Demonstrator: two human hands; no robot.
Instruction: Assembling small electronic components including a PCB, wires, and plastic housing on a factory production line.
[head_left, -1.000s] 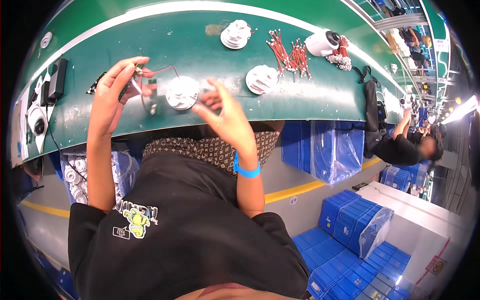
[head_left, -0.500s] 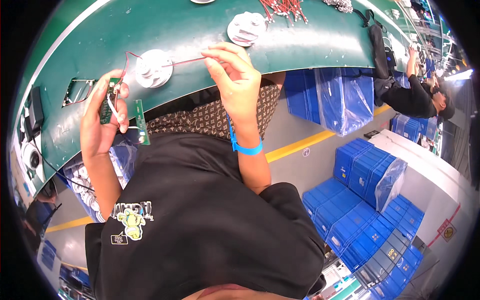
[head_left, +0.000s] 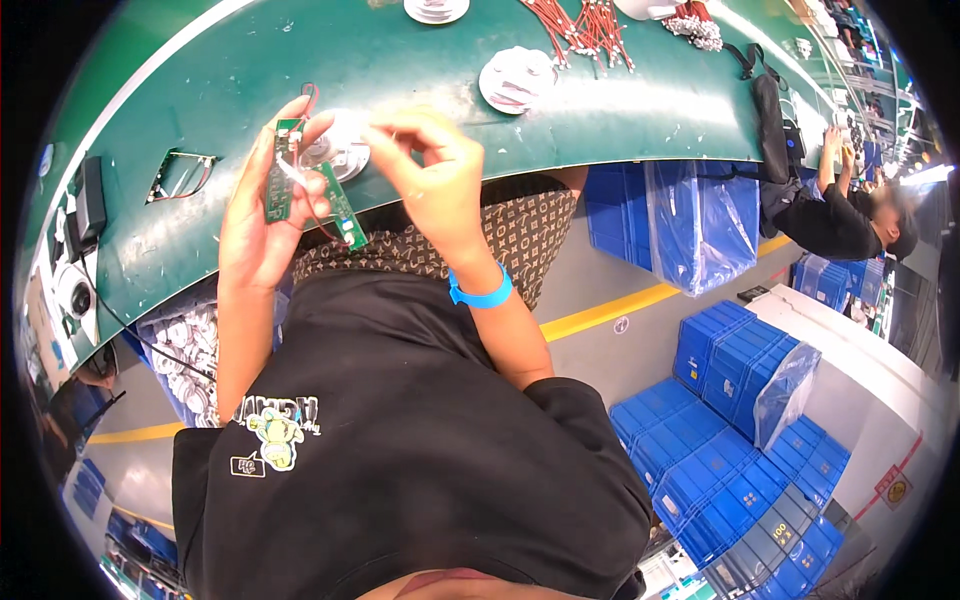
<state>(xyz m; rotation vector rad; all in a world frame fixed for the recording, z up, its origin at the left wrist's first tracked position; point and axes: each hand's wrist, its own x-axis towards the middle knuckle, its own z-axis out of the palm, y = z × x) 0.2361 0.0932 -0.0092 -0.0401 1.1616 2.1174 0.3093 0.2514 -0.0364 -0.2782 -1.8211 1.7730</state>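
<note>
My left hand (head_left: pixel 250 225), closed, grips a narrow green circuit board (head_left: pixel 279 190) with white connectors and a red-and-dark wire looping above its top. A second green circuit board (head_left: pixel 345 215) slants beside the first, just right of my left fingertips. Behind the boards a round white plastic part (head_left: pixel 350 150) rests on the bench, partly covered by both hands. My right hand (head_left: pixel 435 175), a blue band on its wrist, hovers at that part's right side. Its thumb and forefinger are pinched together and slightly blurred; what lies between them cannot be made out.
The green bench (head_left: pixel 420 75) carries another round white part (head_left: pixel 517 80), a bundle of red wires (head_left: pixel 590 35) and a wired circuit-board frame (head_left: pixel 182 176). Blue crates (head_left: pixel 690 430) are stacked behind on the right. A bin of white parts (head_left: pixel 190 345) stands below. Another person (head_left: pixel 835 210) works at far right.
My right hand has drawn left and down, closer to my left hand. The left hand has shifted right with the boards. The red wire stretched to my right fingertips no longer shows.
</note>
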